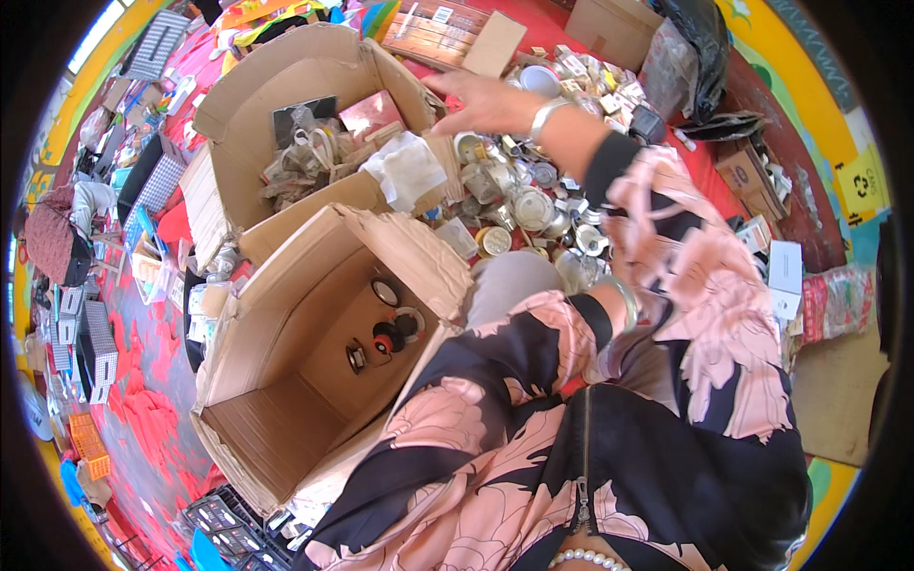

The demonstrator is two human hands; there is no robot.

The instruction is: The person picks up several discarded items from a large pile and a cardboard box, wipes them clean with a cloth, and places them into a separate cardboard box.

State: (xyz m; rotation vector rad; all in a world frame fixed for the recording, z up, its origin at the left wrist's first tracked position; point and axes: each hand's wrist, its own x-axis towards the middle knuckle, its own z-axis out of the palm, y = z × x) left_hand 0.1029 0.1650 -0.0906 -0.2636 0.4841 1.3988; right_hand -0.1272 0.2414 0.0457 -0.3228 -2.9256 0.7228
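My right hand (486, 103) reaches across to the left, over the right edge of the far cardboard box (286, 76). Its fingers are stretched out and apart, with nothing seen in them. Inside that box lie crumpled clear plastic wrappers (309, 157), a dark flat piece and a pinkish-red box (371, 116). A crumpled white sheet (407, 171) hangs over its near right edge, below my hand. My left wrist (609, 293), with a bangle, passes under my right sleeve, which hides the fingers. Nearer stands a second open cardboard box (276, 419) holding a round disc (386, 291) and a red-and-black item (387, 338).
A heap of jars, lids and small boxes (533, 205) spreads right of the boxes. Black plastic bags (700, 57) stand at the back right. Along the left lie checked bins (97, 352), an orange basket (89, 445) and mixed goods on torn red floor covering.
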